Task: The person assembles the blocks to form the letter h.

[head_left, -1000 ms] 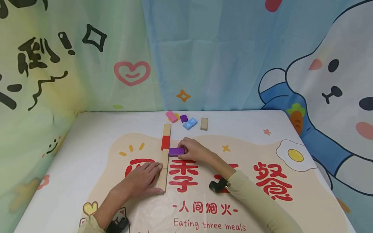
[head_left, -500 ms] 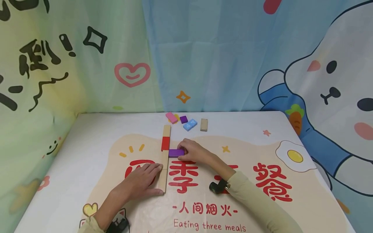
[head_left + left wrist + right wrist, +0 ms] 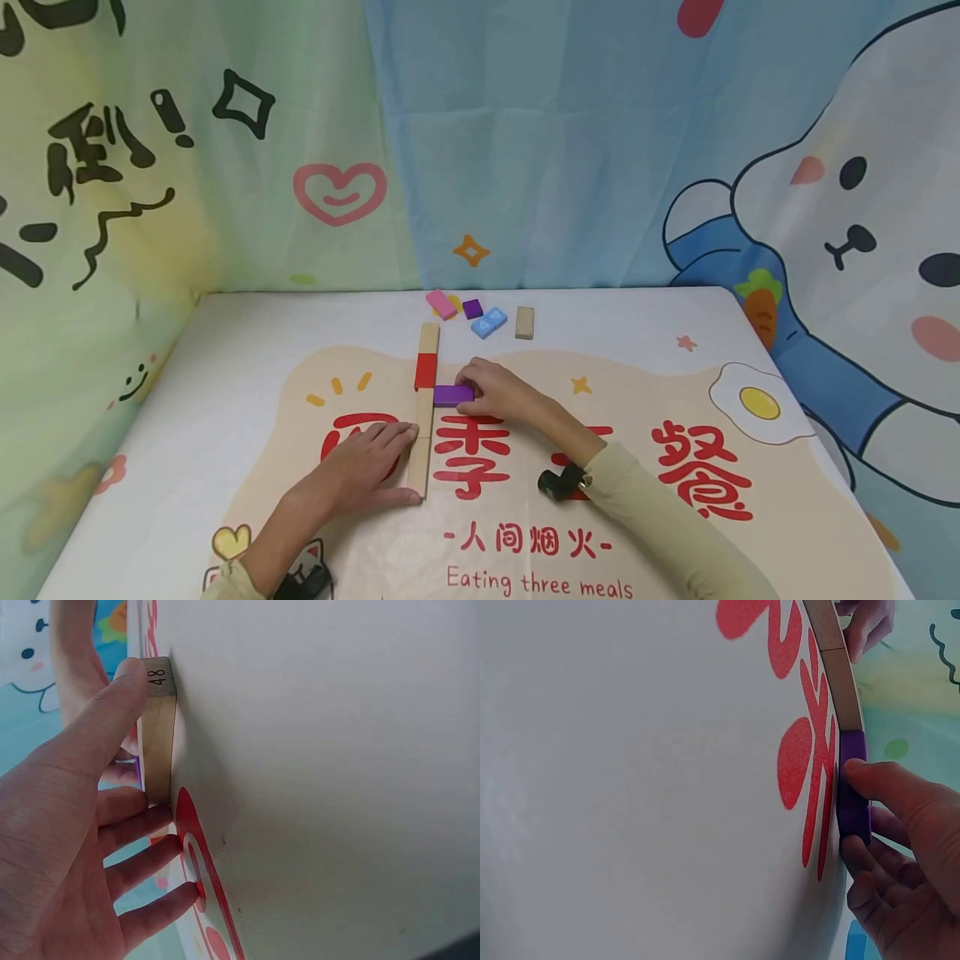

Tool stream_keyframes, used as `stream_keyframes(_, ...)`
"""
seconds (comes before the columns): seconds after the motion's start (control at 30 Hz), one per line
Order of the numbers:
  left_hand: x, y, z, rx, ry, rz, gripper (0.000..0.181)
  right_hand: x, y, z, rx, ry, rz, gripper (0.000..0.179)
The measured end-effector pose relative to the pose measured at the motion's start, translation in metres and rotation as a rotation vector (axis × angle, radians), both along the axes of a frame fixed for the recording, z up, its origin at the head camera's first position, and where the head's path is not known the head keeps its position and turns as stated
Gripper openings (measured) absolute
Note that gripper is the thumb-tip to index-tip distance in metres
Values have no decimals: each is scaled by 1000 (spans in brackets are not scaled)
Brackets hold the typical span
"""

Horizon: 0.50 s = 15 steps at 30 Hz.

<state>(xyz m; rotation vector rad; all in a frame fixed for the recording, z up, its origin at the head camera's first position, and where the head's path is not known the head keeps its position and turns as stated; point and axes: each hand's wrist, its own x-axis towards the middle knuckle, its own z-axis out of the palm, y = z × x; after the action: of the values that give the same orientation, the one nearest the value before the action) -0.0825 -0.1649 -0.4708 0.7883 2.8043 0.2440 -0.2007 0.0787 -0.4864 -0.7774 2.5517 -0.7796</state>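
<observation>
In the head view, wooden blocks (image 3: 423, 454) lie end to end in a row with a red block (image 3: 425, 372) among them. My left hand (image 3: 360, 467) rests along the row's left side at the near block. In the left wrist view its thumb touches the end marked 48 (image 3: 158, 677), and its spread fingers reach the block's far end and the table beyond. My right hand (image 3: 498, 389) pinches a purple block (image 3: 452, 396) between thumb and fingers. This block lies crosswise, its left end against the row's right side just below the red block.
Behind the row lie a pink block (image 3: 441, 304), a small dark purple block (image 3: 472, 309), a light blue block (image 3: 490, 322) and a plain wooden block (image 3: 524, 322). Something yellow (image 3: 455, 302) shows partly beside the pink one. A printed cloth (image 3: 600, 367) covers the table.
Hands and blocks keep their places. The head view has only shifted slightly.
</observation>
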Motion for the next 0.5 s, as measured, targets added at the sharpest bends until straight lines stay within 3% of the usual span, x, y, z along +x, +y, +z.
stream_keyframes(0.4, -2, -1, 0, 5, -1, 6, 92, -3, -1, 2, 17, 29, 15, 38)
stream_keyframes(0.5, -1, -1, -1, 7, -5, 2, 92, -2, 1, 4, 9, 28, -17, 42)
